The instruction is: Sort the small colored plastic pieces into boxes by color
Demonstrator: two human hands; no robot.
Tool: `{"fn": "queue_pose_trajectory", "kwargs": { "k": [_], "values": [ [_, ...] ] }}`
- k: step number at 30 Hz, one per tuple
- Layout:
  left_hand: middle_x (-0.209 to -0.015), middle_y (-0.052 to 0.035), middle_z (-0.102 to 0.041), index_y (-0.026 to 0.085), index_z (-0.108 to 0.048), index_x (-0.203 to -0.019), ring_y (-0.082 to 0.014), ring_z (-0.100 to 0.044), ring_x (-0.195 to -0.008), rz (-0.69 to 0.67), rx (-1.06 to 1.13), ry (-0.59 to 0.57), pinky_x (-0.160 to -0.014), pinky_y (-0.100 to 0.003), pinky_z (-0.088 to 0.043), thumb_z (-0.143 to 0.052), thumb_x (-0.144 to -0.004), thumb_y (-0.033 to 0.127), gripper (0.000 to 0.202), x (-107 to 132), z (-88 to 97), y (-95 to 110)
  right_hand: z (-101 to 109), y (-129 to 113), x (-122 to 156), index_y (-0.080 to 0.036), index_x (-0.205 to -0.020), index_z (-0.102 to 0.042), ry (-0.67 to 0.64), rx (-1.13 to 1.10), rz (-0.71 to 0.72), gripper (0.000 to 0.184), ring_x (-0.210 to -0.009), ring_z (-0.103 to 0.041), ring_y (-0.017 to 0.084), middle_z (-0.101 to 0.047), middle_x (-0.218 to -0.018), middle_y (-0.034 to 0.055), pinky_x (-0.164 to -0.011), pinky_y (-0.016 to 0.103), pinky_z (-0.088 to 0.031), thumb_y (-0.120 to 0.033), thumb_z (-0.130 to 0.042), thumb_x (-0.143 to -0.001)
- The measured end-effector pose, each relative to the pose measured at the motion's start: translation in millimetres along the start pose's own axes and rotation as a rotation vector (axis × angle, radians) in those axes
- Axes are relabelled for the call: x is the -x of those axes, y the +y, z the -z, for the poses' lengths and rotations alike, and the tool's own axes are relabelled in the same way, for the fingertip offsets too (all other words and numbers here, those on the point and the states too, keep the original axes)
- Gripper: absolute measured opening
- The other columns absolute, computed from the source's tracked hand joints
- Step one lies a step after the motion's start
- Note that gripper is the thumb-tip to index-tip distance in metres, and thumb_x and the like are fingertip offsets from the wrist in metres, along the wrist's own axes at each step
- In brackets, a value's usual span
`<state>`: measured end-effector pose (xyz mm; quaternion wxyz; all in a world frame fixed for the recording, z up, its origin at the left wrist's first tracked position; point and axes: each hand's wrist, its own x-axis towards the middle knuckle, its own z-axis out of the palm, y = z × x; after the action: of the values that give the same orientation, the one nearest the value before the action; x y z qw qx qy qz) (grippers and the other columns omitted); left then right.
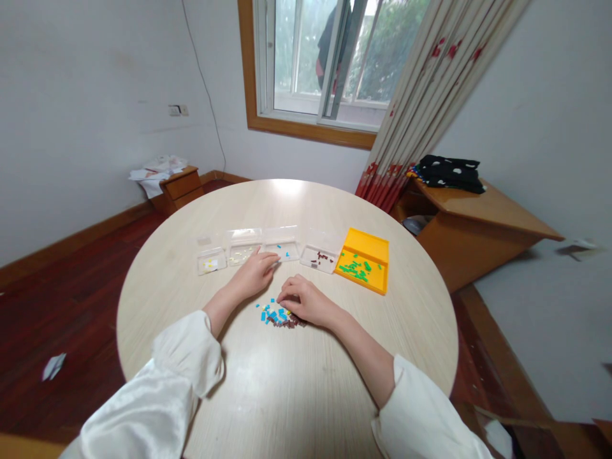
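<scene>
A small heap of tiny blue and dark brown pieces [278, 316] lies on the round wooden table [287, 382]. My right hand [306, 301] rests on the heap's right side, fingers curled down onto the pieces. My left hand [255, 273] reaches forward with fingers pressed together at the edge of a clear box [283, 250] holding a few blue pieces. Other clear boxes hold yellow pieces [211, 261], pale pieces [241, 253] and brown pieces [320, 257]. A yellow box [364, 261] holds green pieces.
A wooden desk [478, 217] with folded dark cloth [449, 172] stands at the right under a curtain [421, 95]. A low cabinet [179, 185] with papers sits by the left wall. Paper scraps lie on the dark floor.
</scene>
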<state>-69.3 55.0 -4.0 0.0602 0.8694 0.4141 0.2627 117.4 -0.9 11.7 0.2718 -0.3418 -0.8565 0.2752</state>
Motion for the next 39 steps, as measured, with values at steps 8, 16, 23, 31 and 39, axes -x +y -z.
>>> {"fn": "queue_pose_trajectory", "kwargs": {
  "k": [8,16,23,31,39],
  "values": [
    [-0.110,-0.0103,-0.064,0.017,-0.060,-0.105,-0.0211,-0.058,-0.105,0.011,0.008,0.100,-0.108,-0.055,-0.026,-0.042,-0.076,0.008,0.036,0.0,1.5,-4.2,4.4,-5.3,-1.1,-0.016,-0.072,-0.066,-0.029,0.005,-0.059,0.013,-0.084,-0.052,0.016,-0.061,-0.077,0.0033,-0.079,0.030,-0.043,-0.005,-0.061,-0.077],
    [-0.112,-0.0110,-0.057,0.016,-0.063,-0.098,-0.0232,-0.051,-0.110,0.061,-0.052,0.180,-0.104,-0.053,-0.032,-0.043,-0.072,0.004,0.035,2.9,-3.2,-10.5,3.4,-2.2,-1.8,-0.016,-0.073,-0.067,-0.017,-0.010,-0.086,0.011,-0.083,-0.052,0.015,-0.060,-0.077,0.0029,-0.079,0.030,-0.043,-0.006,-0.065,-0.075],
    [-0.122,-0.0125,-0.046,0.016,-0.063,-0.099,-0.0263,-0.043,-0.119,0.065,-0.075,0.184,-0.103,-0.051,-0.034,-0.046,-0.069,0.003,0.037,4.5,-4.2,-11.1,2.0,2.6,-1.1,-0.015,-0.073,-0.063,-0.002,0.014,-0.059,0.012,-0.082,-0.050,0.015,-0.059,-0.078,0.0028,-0.078,0.030,-0.041,-0.006,-0.059,-0.079],
    [-0.121,-0.0115,-0.047,0.017,-0.063,-0.096,-0.0256,-0.043,-0.117,0.084,-0.049,0.215,-0.102,-0.048,-0.037,-0.045,-0.070,0.003,0.035,4.3,-4.2,-12.9,3.0,9.5,-0.7,-0.016,-0.074,-0.058,0.141,0.000,-0.029,0.008,-0.080,-0.051,0.015,-0.059,-0.078,0.0015,-0.077,0.029,-0.040,-0.009,-0.060,-0.077],
    [-0.121,-0.0108,-0.048,0.017,-0.064,-0.093,-0.0246,-0.045,-0.115,0.101,-0.020,0.246,-0.100,-0.045,-0.039,-0.045,-0.072,0.005,0.031,3.6,-1.0,-8.4,6.6,7.8,-0.6,-0.016,-0.079,-0.064,0.187,-0.077,-0.140,0.009,-0.073,-0.057,0.012,-0.065,-0.076,0.0016,-0.072,0.026,-0.044,-0.012,-0.056,-0.079]
  ]
}}
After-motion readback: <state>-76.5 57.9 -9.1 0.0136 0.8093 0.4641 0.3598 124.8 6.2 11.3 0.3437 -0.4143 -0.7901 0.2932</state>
